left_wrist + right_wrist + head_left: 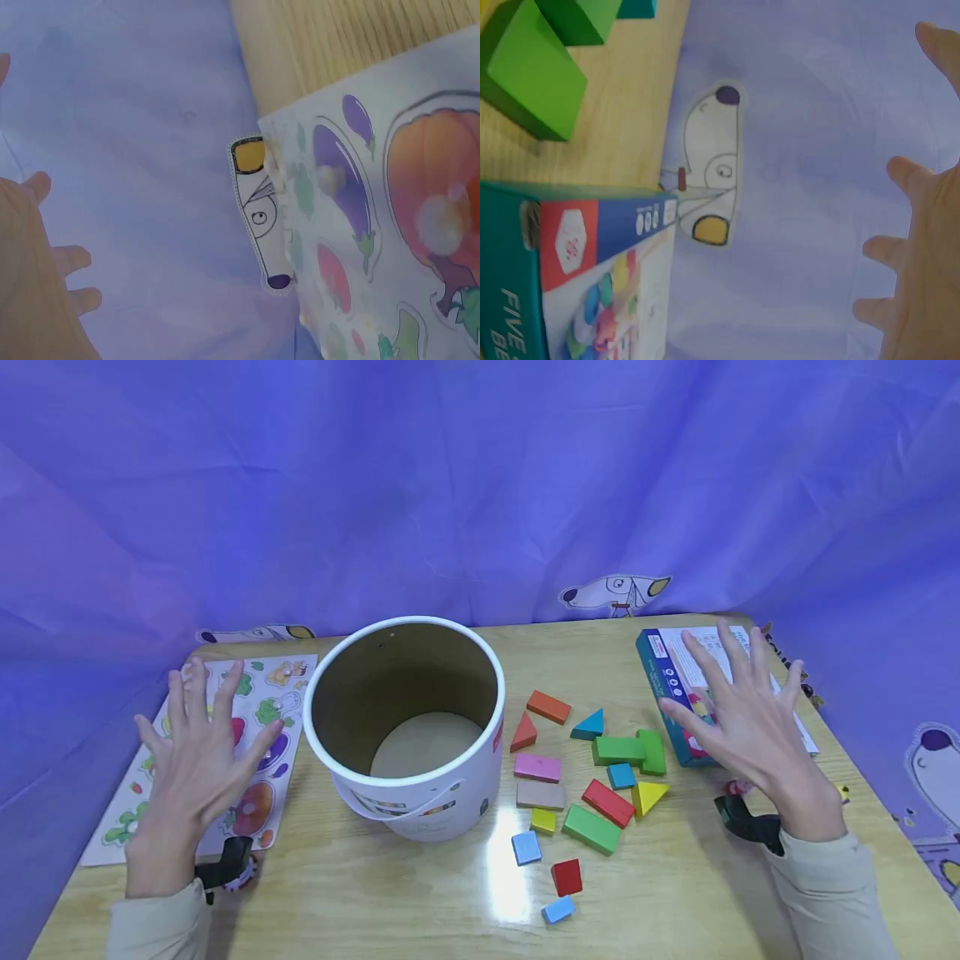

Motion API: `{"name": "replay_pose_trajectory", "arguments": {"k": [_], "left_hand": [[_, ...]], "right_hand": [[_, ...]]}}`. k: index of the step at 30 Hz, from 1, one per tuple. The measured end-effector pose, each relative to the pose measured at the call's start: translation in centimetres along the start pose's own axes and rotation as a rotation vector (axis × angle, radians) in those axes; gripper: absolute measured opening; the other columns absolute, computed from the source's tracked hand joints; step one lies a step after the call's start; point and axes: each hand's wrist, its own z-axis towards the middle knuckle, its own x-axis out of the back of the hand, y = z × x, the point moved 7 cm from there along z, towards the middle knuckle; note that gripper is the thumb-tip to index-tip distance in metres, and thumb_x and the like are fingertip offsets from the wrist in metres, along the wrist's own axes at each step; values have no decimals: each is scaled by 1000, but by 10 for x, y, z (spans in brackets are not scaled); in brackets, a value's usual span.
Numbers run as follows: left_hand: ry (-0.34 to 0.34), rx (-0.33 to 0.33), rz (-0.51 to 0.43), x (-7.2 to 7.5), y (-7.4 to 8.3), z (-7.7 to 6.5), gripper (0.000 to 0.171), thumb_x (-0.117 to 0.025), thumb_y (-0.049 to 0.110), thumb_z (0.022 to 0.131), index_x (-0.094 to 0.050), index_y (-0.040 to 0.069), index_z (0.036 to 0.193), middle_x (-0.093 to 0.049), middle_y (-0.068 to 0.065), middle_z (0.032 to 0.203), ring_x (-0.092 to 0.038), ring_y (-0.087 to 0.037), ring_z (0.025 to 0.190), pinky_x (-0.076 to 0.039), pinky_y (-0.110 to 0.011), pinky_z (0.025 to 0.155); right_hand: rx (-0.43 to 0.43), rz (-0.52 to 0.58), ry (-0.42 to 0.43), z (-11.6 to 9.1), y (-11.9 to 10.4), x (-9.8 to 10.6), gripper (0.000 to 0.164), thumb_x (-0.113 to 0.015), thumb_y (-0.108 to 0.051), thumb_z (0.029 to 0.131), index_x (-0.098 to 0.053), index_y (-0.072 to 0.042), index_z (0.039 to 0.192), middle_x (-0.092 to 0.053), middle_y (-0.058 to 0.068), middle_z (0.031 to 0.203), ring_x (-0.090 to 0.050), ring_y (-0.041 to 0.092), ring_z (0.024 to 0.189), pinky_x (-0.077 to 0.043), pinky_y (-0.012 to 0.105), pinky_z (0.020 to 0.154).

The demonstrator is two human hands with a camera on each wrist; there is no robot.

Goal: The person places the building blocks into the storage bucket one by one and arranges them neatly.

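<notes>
My left hand (197, 752) hovers with spread fingers over a vegetable peg puzzle board (288, 693) at the table's left. In the left wrist view the board's eggplant piece (341, 180) and pumpkin piece (435, 180) show white knobs. On the other side, my right hand (750, 718) is spread above a teal and white box (663, 693) and holds nothing. Between the hands stands a white bucket (420, 810), its handle hanging at the front and its visible floor bare. Colored wooden blocks lie to its right, among them a green block (591, 829), a red block (608, 802) and a yellow triangle (648, 797).
The wooden table (360, 893) ends at a purple curtain (450, 485) printed with dogs. Nearest the front edge lie a small blue block (558, 909) and a dark red block (567, 877). Each wrist carries a black strap mount (225, 862).
</notes>
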Motion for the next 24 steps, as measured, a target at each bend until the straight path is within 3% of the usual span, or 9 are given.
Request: {"name": "replay_pose_trajectory", "arguments": {"k": [4,7,10,13,16,18,21,24], "left_hand": [[22,-17,-85,1,6,0,75,-43,52,96,-10,25,158,9,-12,165,11,-40,150,11,-81,101],[48,-56,-237,5,18,-3,65,-40,42,100,-13,26,158,0,-11,165,3,-39,151,4,-77,107],[50,-100,-428,11,35,-8,57,-35,33,102,-17,29,157,-8,-3,165,-4,-32,152,-1,-72,112],[17,-137,-599,16,55,-11,54,-33,37,102,-21,31,155,-15,4,164,-12,-21,150,-13,-50,120],[-17,-192,-750,22,76,-14,58,-35,48,101,-24,27,155,-20,3,161,-17,-15,148,-24,-25,113],[-28,-249,-825,26,91,-16,63,-36,52,100,-25,22,155,-21,-2,161,-19,-16,147,-26,-17,109],[-36,-320,-902,32,112,-19,68,-39,53,99,-26,16,155,-22,-6,160,-20,-21,147,-28,-20,108],[-45,-362,-936,35,126,-21,70,-39,53,99,-25,13,155,-23,-9,159,-19,-25,146,-28,-24,107]], "right_hand": [[36,33,-44,-2,-12,-5,81,-53,-58,90,-16,-30,157,-4,10,166,8,40,151,15,76,105],[98,97,-85,-7,-29,-9,79,-59,-51,91,-20,-30,156,-9,10,165,3,39,151,11,75,108],[201,167,-108,-14,-51,-13,76,-65,-42,89,-28,-28,154,-19,9,163,-8,37,151,-1,73,111],[337,222,-135,-25,-75,-17,64,-71,-34,87,-45,-24,146,-35,7,156,-27,34,146,-22,66,111],[479,269,-173,-40,-100,-24,45,-73,-30,86,-61,-22,129,-54,-1,139,-48,23,131,-42,52,103],[565,309,-207,-51,-115,-30,32,-72,-29,87,-66,-24,118,-61,-7,126,-56,14,118,-49,43,96],[660,368,-271,-67,-133,-41,22,-69,-30,90,-68,-25,111,-64,-14,112,-59,5,104,-53,32,89],[688,411,-360,-79,-144,-54,16,-66,-31,92,-68,-27,108,-64,-16,107,-57,2,100,-52,29,87]]}}
